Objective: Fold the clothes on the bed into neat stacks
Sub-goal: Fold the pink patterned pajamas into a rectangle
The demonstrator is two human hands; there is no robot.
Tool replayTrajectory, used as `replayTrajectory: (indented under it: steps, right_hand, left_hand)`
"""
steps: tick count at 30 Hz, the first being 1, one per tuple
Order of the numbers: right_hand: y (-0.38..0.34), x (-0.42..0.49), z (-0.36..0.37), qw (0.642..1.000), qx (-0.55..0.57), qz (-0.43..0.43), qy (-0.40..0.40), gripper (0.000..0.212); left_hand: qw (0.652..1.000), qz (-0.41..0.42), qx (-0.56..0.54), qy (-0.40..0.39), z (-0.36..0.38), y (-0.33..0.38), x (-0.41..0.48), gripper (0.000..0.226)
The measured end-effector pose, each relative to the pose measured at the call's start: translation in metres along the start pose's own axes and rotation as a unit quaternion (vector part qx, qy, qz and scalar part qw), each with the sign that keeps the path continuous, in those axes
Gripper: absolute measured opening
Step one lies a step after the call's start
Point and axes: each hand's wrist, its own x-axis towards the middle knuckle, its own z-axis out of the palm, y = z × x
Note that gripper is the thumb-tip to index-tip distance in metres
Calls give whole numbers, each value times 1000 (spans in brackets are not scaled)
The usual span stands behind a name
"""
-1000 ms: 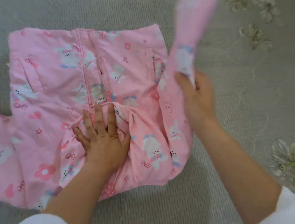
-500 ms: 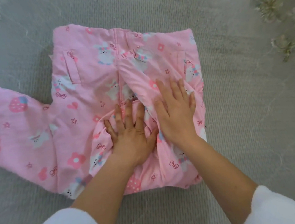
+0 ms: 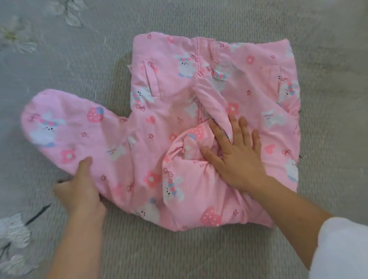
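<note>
A pink garment (image 3: 174, 108) printed with white bunnies, strawberries and flowers lies spread on the bed. Its right sleeve is folded in over the body. Its left sleeve (image 3: 66, 135) sticks out to the left, flat on the cover. My left hand (image 3: 78, 189) grips the lower edge of that left sleeve, thumb on top and fingers tucked under the cloth. My right hand (image 3: 235, 153) presses flat with spread fingers on the folded layers in the middle of the garment.
The bed cover (image 3: 216, 262) is grey and ribbed, with pale embroidered flowers at the top left (image 3: 12, 35) and lower left (image 3: 7, 235). Bare cover surrounds the garment on all sides. White sleeves cover both my forearms near the bottom edge.
My right hand laid the right sleeve over the body and now presses on the middle. My left hand left the middle, moved left and took hold of the left sleeve's edge.
</note>
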Motion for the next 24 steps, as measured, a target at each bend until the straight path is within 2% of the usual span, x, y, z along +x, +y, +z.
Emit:
replayTrajectory:
  steps: [2,3,4,6,8,10,12,13,16,18,20,21,22,24]
  right_hand:
    - [1,1,-3,1000,1,-2,-6,65]
    - [2,1,-2,1000,3,-5,-2,65]
    - [3,1,-2,1000,5,-9,7,65]
    - [4,-1,0,1000,7,-15,25,66]
    - [4,-2,2,999,4,-16,37,67]
    - [4,-2,1,999,3,-19,48,66]
    - [5,-1,-1,998,26,-23,43,66]
    - [6,-1,-4,997,57,-27,37,67]
    - [11,-8,-22,969,239,-42,46,61]
    - [22,-21,-35,953,275,-78,98,58]
    - [36,-41,-43,957,211,-143,141,62]
    - [46,-53,-43,959,171,-175,146,64]
    - [56,-67,-41,960,125,-207,144,65]
    - [76,-94,-33,956,19,-264,124,71]
  left_hand:
    - [999,26,3,-33,6,17,-12,17]
    - [995,87,37,-37,9,25,-20,11]
    - [977,190,88,-36,13,30,-29,13]
    - [894,412,167,-63,20,34,-48,31]
    - [783,548,258,-145,33,28,-63,42]
    - [689,582,358,-240,51,14,-66,59]
    - [617,543,480,-307,67,-3,-65,67]
    - [592,515,532,-318,73,-13,-61,65]
    - [586,453,593,-315,85,-23,-54,60]
    - [575,439,607,-329,87,-20,-52,60]
    - [562,455,582,-372,80,-14,-46,62]
    - [564,489,531,-401,70,-8,-43,63]
    - [568,526,464,-431,57,-1,-42,62]
    - [542,590,395,-449,24,5,-35,63]
